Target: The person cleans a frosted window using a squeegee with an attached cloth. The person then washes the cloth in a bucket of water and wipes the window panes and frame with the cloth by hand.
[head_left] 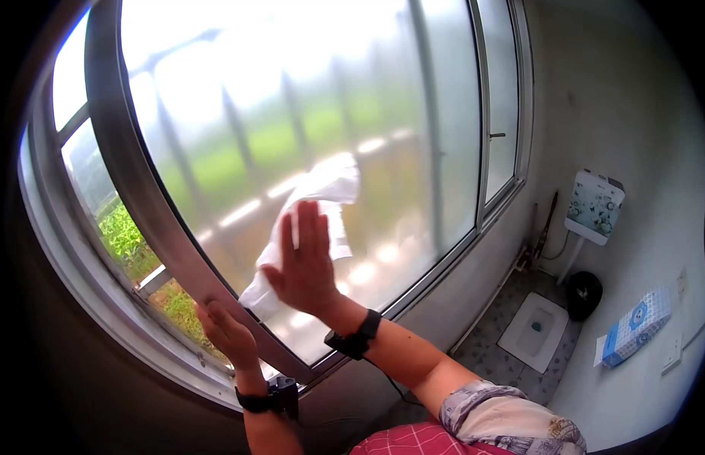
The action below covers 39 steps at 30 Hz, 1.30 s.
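Note:
My right hand (308,265) lies flat against a thin white cloth (339,182), pressing it to the frosted window pane (386,201). Its fingers are stretched upward, and the cloth spreads out above and to the lower left of the palm. My left hand (228,334) rests against the lower part of the sliding sash's metal frame (159,201), with its fingers extended along the edge and nothing seen in it. Each wrist carries a black strap; the left one has a small dark device on it.
Left of the sash, the window gap (114,220) shows green plants outside. At right are a squat toilet (533,331), a black bin (584,296), a patterned cistern (595,206) and a blue-and-white tissue pack (635,330) on the wall. A second pane (498,98) has a small handle.

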Each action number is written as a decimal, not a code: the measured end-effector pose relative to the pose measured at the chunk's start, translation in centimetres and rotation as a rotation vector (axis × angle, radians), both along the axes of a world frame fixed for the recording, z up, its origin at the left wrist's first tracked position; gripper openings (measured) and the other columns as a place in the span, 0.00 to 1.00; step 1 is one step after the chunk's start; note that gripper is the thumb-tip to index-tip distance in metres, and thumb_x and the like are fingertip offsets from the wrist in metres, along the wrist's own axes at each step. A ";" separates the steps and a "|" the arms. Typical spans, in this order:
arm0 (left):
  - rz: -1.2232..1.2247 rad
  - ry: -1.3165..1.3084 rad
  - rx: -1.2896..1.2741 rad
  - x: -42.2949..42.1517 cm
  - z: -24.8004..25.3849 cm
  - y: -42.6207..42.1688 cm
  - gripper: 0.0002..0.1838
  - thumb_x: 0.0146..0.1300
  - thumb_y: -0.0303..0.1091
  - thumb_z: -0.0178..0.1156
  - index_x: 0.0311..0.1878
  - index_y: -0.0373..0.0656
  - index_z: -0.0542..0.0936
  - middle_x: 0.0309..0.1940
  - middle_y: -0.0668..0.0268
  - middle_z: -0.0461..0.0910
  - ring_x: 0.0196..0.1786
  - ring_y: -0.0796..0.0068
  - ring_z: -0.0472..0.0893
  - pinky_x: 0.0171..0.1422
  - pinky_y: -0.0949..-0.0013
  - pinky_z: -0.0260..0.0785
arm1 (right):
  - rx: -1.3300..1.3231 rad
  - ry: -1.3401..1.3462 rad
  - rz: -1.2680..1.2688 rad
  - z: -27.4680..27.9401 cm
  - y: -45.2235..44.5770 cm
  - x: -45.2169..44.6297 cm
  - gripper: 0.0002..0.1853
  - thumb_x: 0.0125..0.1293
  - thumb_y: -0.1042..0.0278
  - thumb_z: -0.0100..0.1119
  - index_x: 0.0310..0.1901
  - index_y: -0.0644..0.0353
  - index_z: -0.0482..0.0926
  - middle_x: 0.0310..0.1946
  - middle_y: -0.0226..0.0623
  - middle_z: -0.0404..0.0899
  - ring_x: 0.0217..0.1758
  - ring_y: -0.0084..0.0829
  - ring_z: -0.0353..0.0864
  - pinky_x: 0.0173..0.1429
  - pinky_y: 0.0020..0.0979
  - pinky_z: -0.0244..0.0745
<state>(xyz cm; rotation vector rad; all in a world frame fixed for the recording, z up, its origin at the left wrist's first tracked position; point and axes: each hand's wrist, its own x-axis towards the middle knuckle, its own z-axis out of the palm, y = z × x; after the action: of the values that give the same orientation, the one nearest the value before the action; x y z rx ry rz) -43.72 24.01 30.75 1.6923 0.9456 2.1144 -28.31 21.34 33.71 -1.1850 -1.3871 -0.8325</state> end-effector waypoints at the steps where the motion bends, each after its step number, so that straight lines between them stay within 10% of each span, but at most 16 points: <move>1: 0.010 -0.019 -0.058 -0.3 -0.1 0.1 0.20 0.71 0.43 0.40 0.47 0.30 0.68 0.34 0.53 0.73 0.36 0.64 0.72 0.43 0.63 0.64 | 0.015 -0.105 -0.006 0.2 0.4 -1.7 0.41 0.64 0.43 0.43 0.65 0.74 0.51 0.65 0.64 0.49 0.70 0.63 0.45 0.71 0.55 0.41; 6: 0.012 0.056 -0.020 -1.6 0.1 0.1 0.23 0.72 0.45 0.40 0.48 0.29 0.69 0.36 0.54 0.74 0.39 0.64 0.72 0.46 0.66 0.65 | -0.005 -0.337 -0.113 1.5 -1.2 2.1 0.36 0.63 0.42 0.44 0.64 0.64 0.60 0.64 0.43 0.60 0.64 0.38 0.63 0.65 0.44 0.55; 11: 0.049 0.071 0.022 -1.6 0.2 0.1 0.25 0.72 0.48 0.39 0.46 0.29 0.70 0.35 0.55 0.73 0.38 0.65 0.71 0.45 0.66 0.65 | 0.075 0.066 -0.264 0.2 -2.1 16.9 0.40 0.62 0.56 0.52 0.67 0.70 0.46 0.65 0.59 0.52 0.67 0.54 0.53 0.67 0.48 0.51; 15: 0.093 0.096 0.068 -1.4 0.0 0.3 0.25 0.72 0.49 0.39 0.46 0.30 0.70 0.35 0.55 0.73 0.38 0.65 0.71 0.44 0.67 0.64 | -0.008 0.480 -0.537 -11.0 -0.5 31.5 0.33 0.68 0.60 0.43 0.64 0.78 0.48 0.64 0.65 0.52 0.67 0.57 0.54 0.70 0.42 0.50; 17: 0.078 0.067 0.069 -1.1 0.2 0.2 0.26 0.72 0.50 0.38 0.45 0.30 0.70 0.35 0.55 0.73 0.37 0.65 0.71 0.44 0.67 0.64 | -0.068 0.918 -0.137 -11.0 -2.2 29.8 0.32 0.69 0.61 0.42 0.62 0.83 0.48 0.63 0.68 0.52 0.67 0.58 0.53 0.70 0.44 0.50; 19: 0.060 0.037 0.068 -0.7 0.4 0.1 0.27 0.72 0.51 0.38 0.45 0.30 0.70 0.34 0.55 0.73 0.37 0.65 0.71 0.43 0.68 0.64 | -0.140 0.570 -0.617 -15.3 1.1 27.7 0.31 0.68 0.63 0.42 0.62 0.82 0.49 0.63 0.71 0.50 0.68 0.60 0.49 0.71 0.44 0.48; 24: 0.113 0.050 0.000 -0.9 0.3 0.6 0.32 0.70 0.56 0.36 0.45 0.29 0.70 0.36 0.51 0.73 0.38 0.64 0.72 0.45 0.67 0.65 | -0.066 0.302 -0.094 -8.7 -1.7 5.4 0.42 0.58 0.62 0.59 0.66 0.73 0.48 0.67 0.65 0.42 0.71 0.61 0.43 0.71 0.53 0.43; 31: 0.121 0.060 -0.012 -2.3 0.3 0.2 0.33 0.70 0.57 0.37 0.49 0.28 0.69 0.39 0.53 0.74 0.42 0.66 0.73 0.47 0.67 0.66 | -0.031 -0.218 -0.012 -8.2 -1.5 3.1 0.31 0.61 0.48 0.51 0.63 0.52 0.65 0.56 0.29 0.70 0.58 0.34 0.69 0.72 0.44 0.46; 35: 0.172 0.086 0.022 -1.4 0.8 -0.5 0.30 0.72 0.52 0.35 0.42 0.27 0.71 0.37 0.50 0.72 0.39 0.60 0.70 0.48 0.63 0.64 | -0.063 0.124 -0.209 -10.2 -2.0 14.6 0.38 0.62 0.49 0.49 0.66 0.68 0.54 0.62 0.56 0.59 0.62 0.56 0.61 0.66 0.50 0.53; 39: 0.205 0.086 0.027 -1.7 0.3 -0.1 0.30 0.72 0.53 0.35 0.42 0.28 0.71 0.37 0.52 0.73 0.39 0.63 0.70 0.48 0.65 0.64 | -0.002 0.662 -0.331 -16.8 -1.6 26.6 0.35 0.67 0.62 0.44 0.67 0.75 0.44 0.66 0.58 0.50 0.70 0.52 0.49 0.72 0.40 0.47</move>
<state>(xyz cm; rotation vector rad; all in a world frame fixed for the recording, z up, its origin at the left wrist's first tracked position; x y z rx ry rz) -45.41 23.93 31.04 1.7799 1.1662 2.2049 -1.72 19.75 16.90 -1.5381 -0.6622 -0.5754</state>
